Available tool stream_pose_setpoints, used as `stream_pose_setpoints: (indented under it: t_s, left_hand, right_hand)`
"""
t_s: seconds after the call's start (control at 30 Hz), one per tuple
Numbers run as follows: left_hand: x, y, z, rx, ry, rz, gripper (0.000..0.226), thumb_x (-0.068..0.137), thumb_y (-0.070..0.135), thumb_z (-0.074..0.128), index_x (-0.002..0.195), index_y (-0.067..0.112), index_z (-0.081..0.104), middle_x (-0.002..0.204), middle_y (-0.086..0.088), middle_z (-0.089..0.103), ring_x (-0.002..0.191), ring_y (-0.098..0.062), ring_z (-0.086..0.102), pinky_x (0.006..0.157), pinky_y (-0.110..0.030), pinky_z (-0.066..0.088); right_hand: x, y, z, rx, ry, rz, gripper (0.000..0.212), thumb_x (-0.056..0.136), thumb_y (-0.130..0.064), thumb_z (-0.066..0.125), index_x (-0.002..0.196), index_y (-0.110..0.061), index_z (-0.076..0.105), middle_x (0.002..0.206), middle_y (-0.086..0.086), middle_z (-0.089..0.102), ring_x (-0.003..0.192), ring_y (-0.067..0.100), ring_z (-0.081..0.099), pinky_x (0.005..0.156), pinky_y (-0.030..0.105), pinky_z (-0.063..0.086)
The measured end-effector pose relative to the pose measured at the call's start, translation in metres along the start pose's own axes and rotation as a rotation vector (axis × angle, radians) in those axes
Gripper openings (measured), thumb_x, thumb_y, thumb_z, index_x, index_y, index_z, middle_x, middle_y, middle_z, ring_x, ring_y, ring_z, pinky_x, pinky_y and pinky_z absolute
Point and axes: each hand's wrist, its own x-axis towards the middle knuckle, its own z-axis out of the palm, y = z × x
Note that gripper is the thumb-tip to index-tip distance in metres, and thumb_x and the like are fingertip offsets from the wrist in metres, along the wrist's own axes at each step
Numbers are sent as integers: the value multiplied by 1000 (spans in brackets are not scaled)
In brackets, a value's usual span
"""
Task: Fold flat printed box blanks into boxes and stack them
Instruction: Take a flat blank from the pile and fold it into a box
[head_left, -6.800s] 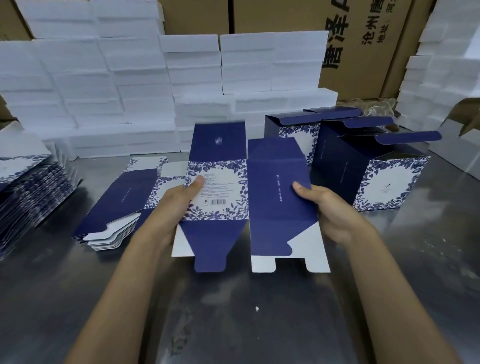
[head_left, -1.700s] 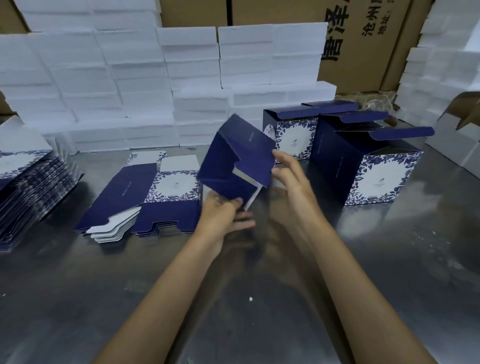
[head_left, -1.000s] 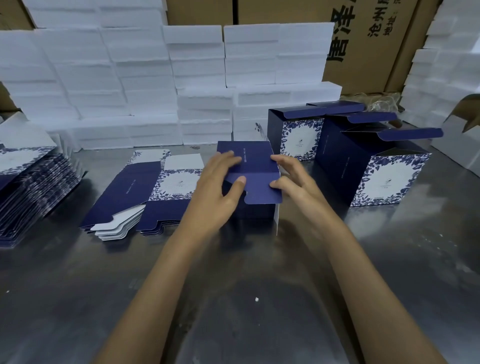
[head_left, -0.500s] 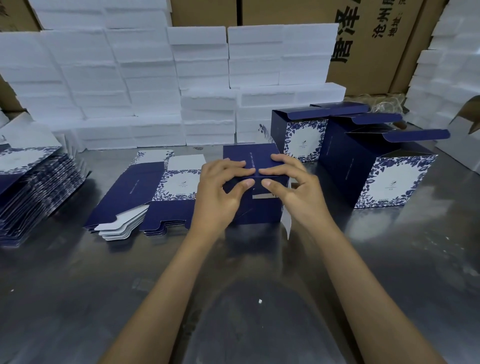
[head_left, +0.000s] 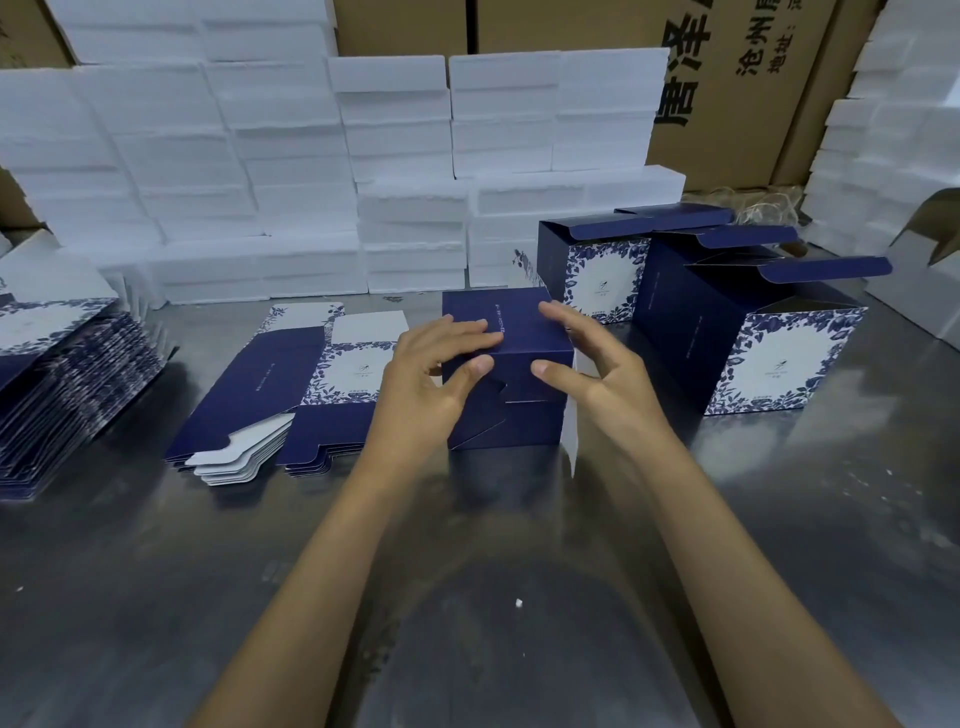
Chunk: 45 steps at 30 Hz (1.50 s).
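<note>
— What is seen on the bench?
— Steel bench (head_left: 779, 545) backed by white foam blocks (head_left: 291, 171). A half-folded navy box (head_left: 524, 358) is stood mid-bench, flat blanks (head_left: 291, 384) just left of it.

— How are the hands placed?
— Left hand (head_left: 431, 379) and right hand (head_left: 597, 379) are spread loosely, fingers resting on the box's top and front, thumbs apart. Finished boxes (head_left: 748, 338) are grouped toward the right rear.
</note>
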Motion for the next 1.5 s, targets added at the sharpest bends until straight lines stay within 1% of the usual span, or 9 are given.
stream_pose_setpoints:
  t_s: [0.13, 0.3, 0.4, 0.5, 0.63, 0.77, 0.97, 1.23, 1.5]
  left_hand:
    - [-6, 2, 4, 238, 32, 236, 22, 90, -2, 59, 98, 19, 58, 117, 9, 62, 116, -11, 53, 96, -28, 43]
    - [-10, -9, 13, 561, 23, 337, 15, 87, 16, 68, 99, 16, 60, 128, -4, 51, 123, -26, 46, 96, -45, 42]
    - [-11, -13, 20, 636, 26, 323, 25, 83, 22, 76, 98, 14, 58, 129, -7, 50, 124, -30, 46, 97, -49, 41]
    - [-9, -14, 23, 661, 42, 332, 27, 81, 18, 78, 98, 13, 57, 129, -10, 51, 123, -33, 47, 97, -52, 42]
    - [-9, -18, 25, 443, 91, 331, 45, 78, 11, 79, 113, 14, 51, 133, -8, 44, 126, -27, 44, 100, -48, 43]
    - [-9, -25, 23, 58, 117, 58, 84, 76, 4, 81, 142, 26, 35, 152, -2, 21, 142, -18, 33, 113, -37, 40]
    - [-8, -30, 23, -43, -26, -129, 97, 80, 4, 78, 135, 63, 24, 145, 11, 40, 129, -14, 48, 97, -47, 54]
    - [-8, -29, 24, -21, -36, -151, 95, 80, 4, 75, 139, 59, 24, 146, 10, 42, 133, -17, 43, 98, -51, 52]
    - [-7, -29, 27, -35, -38, -160, 95, 78, 7, 76, 137, 61, 24, 144, 9, 43, 133, -20, 44, 97, -53, 52]
  right_hand:
    - [3, 7, -1, 96, 68, 109, 52, 90, 4, 68, 130, -29, 66, 138, -9, 63, 127, 7, 58, 109, 35, 47]
    - [5, 5, -12, 257, -78, 294, 50, 86, -23, 61, 135, -31, 61, 131, -7, 69, 124, 13, 63, 90, 32, 53]
    - [4, 6, -16, 210, -149, 294, 56, 94, 0, 44, 140, -27, 57, 137, -6, 65, 128, 20, 60, 103, 47, 49]
    - [-2, 11, -11, 212, -298, 277, 73, 83, 8, 54, 145, -32, 50, 138, -5, 64, 125, 20, 61, 106, 46, 48]
    - [-3, 20, 0, 123, -262, 264, 74, 78, -12, 81, 141, -35, 50, 133, -7, 66, 126, 16, 61, 110, 43, 48]
    - [-1, 26, 6, 37, -114, 239, 67, 84, -16, 82, 141, -30, 51, 129, -10, 67, 120, 10, 63, 93, 25, 56]
    - [2, 32, 15, -80, 75, 169, 49, 92, -18, 75, 137, -19, 56, 115, -13, 69, 96, -13, 65, 71, 8, 51]
    - [-2, 28, 22, -244, 209, 144, 40, 93, -29, 73, 130, -22, 61, 115, -6, 73, 106, 11, 67, 94, 35, 56]
    - [-3, 27, 23, -311, 273, 138, 41, 93, -33, 72, 130, -22, 62, 114, -5, 74, 104, 13, 67, 88, 28, 53]
